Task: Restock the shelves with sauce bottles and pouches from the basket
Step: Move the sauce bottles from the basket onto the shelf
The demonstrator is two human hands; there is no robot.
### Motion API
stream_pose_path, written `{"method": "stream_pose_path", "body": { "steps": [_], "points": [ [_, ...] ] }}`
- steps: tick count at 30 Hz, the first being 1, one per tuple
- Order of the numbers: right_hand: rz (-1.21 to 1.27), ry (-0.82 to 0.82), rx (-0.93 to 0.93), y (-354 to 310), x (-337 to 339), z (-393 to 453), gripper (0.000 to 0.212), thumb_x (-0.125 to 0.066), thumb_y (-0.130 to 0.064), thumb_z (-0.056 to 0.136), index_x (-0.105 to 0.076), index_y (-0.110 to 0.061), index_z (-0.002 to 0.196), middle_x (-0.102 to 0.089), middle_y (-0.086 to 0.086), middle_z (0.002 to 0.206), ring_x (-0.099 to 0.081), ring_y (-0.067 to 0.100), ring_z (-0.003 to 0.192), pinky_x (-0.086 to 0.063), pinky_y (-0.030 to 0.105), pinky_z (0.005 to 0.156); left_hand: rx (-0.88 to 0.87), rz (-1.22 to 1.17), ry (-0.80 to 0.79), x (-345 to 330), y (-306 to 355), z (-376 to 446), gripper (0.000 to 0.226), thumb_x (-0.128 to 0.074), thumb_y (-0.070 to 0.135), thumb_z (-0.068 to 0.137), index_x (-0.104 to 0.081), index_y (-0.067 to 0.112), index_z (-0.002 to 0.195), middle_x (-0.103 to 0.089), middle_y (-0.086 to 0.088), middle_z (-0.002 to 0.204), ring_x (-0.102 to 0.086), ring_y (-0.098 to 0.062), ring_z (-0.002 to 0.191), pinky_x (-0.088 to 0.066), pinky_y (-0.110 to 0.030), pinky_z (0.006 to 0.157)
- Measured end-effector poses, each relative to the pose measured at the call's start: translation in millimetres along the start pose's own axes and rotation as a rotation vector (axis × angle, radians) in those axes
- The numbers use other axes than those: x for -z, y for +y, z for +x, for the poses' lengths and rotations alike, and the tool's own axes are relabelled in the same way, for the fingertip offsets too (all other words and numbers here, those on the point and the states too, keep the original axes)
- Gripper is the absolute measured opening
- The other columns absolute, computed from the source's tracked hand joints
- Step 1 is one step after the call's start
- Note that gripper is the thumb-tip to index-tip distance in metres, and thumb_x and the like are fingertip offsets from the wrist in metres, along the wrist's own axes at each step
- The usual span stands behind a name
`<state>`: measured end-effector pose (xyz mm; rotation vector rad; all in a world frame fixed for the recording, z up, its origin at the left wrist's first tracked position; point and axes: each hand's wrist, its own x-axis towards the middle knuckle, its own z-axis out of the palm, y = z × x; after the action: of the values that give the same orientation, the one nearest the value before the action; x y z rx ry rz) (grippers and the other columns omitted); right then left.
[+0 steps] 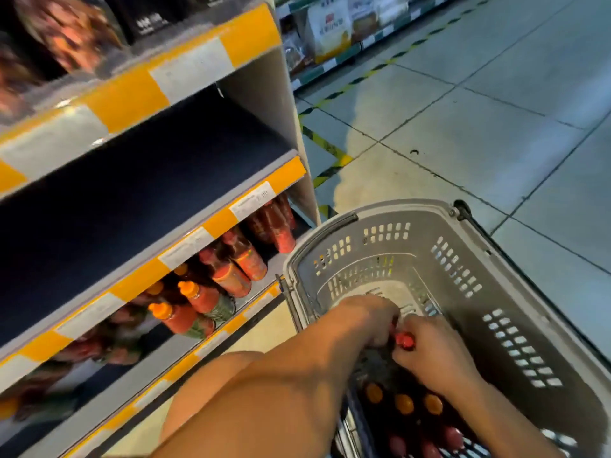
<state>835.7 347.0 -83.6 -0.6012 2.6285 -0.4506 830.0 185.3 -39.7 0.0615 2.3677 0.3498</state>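
Observation:
A grey plastic basket (463,246) stands on the floor to the right of the shelves. Several sauce bottles stand in its near end, some with orange caps (404,403) and some with red caps (453,436). Both of my hands reach into the basket. My right hand (436,355) curls round a red-capped bottle (405,340), whose cap pokes out beside the thumb. My left hand (370,322) is right beside it, fingers curled down on a bottle that shows only as a red sliver. The far half of the basket holds nothing.
The shelf unit fills the left. Its lower shelf holds orange-capped bottles (188,312) and red sauce bottles (238,262). The dark middle shelf (132,200) is bare. Dark packs (66,31) fill the top shelf. Tiled floor (479,127) stretches right toward another stocked shelf (330,31).

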Motion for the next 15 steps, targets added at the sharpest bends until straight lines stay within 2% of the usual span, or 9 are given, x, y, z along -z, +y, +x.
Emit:
{"method": "stream_pose_path", "body": {
  "steps": [2, 6, 8, 11, 15],
  "points": [
    [0.055, 0.117, 0.019, -7.3, 25.5, -14.4, 0.025, -0.071, -0.042, 0.070, -0.048, -0.033, 0.073, -0.055, -0.010, 0.074, -0.052, 0.019, 0.086, -0.044, 0.037, 0.066, -0.033, -0.078, 0.179, 27.5, 1.5, -28.2, 0.021, -0.070, 0.014, 0.088, -0.064, 0.023, 0.106, -0.067, -0.007, 0.105, -0.065, -0.033, 0.102, -0.051, -0.036, 0.079],
    [-0.009, 0.320, 0.120, -31.2, 78.3, -43.4, 0.026, -0.072, -0.038, 0.078, -0.047, -0.033, 0.076, -0.052, -0.013, 0.076, -0.036, 0.012, 0.081, -0.035, 0.036, 0.061, -0.099, -0.260, 0.548, 60.9, -3.6, -107.8, 0.024, -0.076, 0.022, 0.087, -0.063, 0.020, 0.108, -0.070, -0.011, 0.109, -0.064, -0.036, 0.102, -0.053, -0.042, 0.080],
    [-0.015, 0.427, 0.146, -51.7, 104.6, -59.9, 0.025, -0.071, -0.039, 0.082, -0.047, -0.035, 0.077, -0.050, -0.015, 0.075, -0.037, 0.014, 0.082, -0.035, 0.036, 0.059, -0.124, -0.347, 0.747, 67.8, -12.1, -155.4, 0.027, -0.078, 0.025, 0.087, -0.062, 0.022, 0.109, -0.072, -0.007, 0.110, -0.065, -0.033, 0.103, -0.052, -0.042, 0.080],
    [0.013, 0.545, 0.227, -92.9, 141.8, -86.9, 0.020, -0.063, -0.049, 0.089, -0.049, -0.037, 0.081, -0.048, -0.018, 0.076, -0.040, 0.017, 0.082, -0.039, 0.038, 0.061, -0.143, -0.458, 1.032, 70.5, -34.0, -235.7, 0.028, -0.078, 0.030, 0.089, -0.063, 0.029, 0.113, -0.073, 0.003, 0.105, -0.066, -0.019, 0.097, -0.052, -0.037, 0.080],
    [0.049, 0.639, 0.372, -160.4, 181.0, -118.4, 0.018, -0.066, -0.043, 0.089, -0.052, -0.035, 0.081, -0.044, -0.018, 0.071, -0.043, 0.023, 0.075, -0.038, 0.037, 0.060, -0.083, -0.527, 1.218, 58.9, -75.9, -346.3, 0.025, -0.075, 0.034, 0.091, -0.062, 0.038, 0.112, -0.073, 0.011, 0.094, -0.068, -0.013, 0.080, -0.057, -0.038, 0.073]
  ]
}}
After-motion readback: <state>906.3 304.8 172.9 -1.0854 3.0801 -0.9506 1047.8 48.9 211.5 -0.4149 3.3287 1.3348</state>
